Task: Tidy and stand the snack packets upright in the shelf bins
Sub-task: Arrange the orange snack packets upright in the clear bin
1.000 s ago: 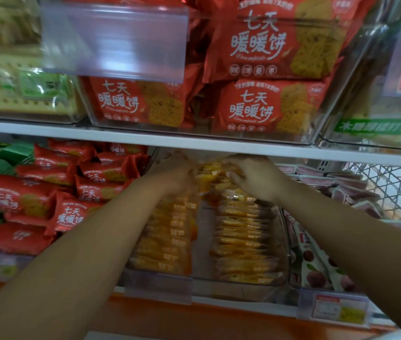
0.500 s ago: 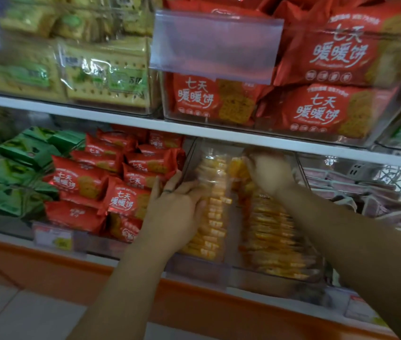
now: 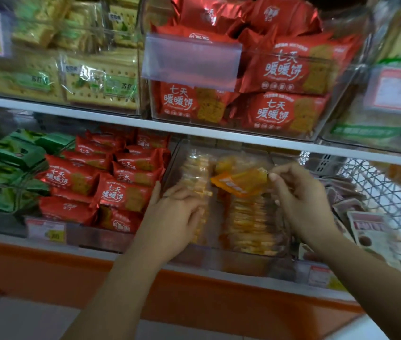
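Now your right hand (image 3: 302, 204) pinches an orange packet (image 3: 240, 182) by its corner above the clear bin (image 3: 170, 165); your left hand (image 3: 175, 214) presses flat-fingered against the left row of packets (image 3: 195, 177).

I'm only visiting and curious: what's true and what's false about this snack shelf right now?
1. The right hand pinches a small orange translucent packet above the clear plastic bin. True.
2. The left hand grips a red packet. False: it rests on the left row of yellow packets in that bin.
3. Red foil packets lie in the bin to the left of the yellow ones. True.
4. The dark green foil packets lie right of the wire basket. False: they are far left on the lower shelf, and the basket is far right.
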